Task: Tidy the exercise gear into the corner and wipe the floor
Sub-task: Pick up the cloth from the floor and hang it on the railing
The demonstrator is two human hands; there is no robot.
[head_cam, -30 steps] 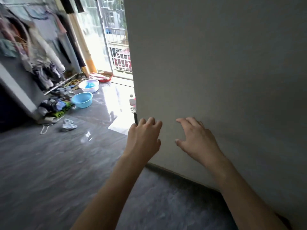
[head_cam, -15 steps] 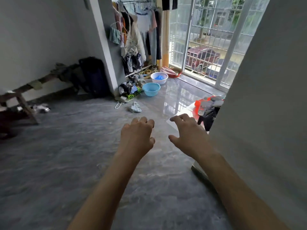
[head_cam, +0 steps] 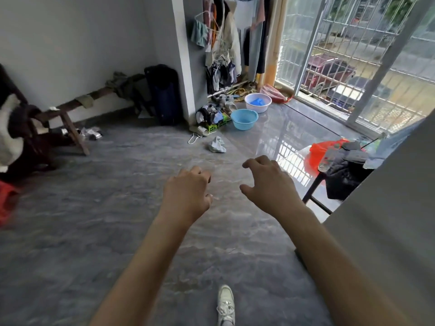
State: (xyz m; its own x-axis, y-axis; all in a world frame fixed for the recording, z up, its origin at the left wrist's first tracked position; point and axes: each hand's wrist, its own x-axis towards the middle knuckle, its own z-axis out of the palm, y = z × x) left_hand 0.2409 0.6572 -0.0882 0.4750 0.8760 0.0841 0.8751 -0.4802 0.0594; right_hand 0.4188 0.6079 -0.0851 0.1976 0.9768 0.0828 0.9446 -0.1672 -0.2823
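My left hand (head_cam: 187,194) and my right hand (head_cam: 268,184) are stretched out side by side over the grey tiled floor (head_cam: 117,208), both empty with fingers loosely curled and apart. A crumpled pale cloth (head_cam: 217,145) lies on the floor ahead of them. A dark rolled mat or bag (head_cam: 163,95) stands upright in the far corner beside a pillar. A thin white cord with a handle (head_cam: 194,138) lies near a pile of items (head_cam: 211,116) by the pillar. I cannot tell which of these is exercise gear.
A light blue basin (head_cam: 244,118) and a white basin (head_cam: 258,102) sit near the barred glass door (head_cam: 353,55). Clothes (head_cam: 226,43) hang on a rack. A wooden bench (head_cam: 70,109) runs along the left wall. A white wall (head_cam: 388,208) is close on my right, with a dark stool holding clothes (head_cam: 346,170) beside it. My white shoe (head_cam: 226,304) is below.
The view has swung left, away from the white wall, revealing the room, bench and corner. Both hands stayed raised and empty in front of me.
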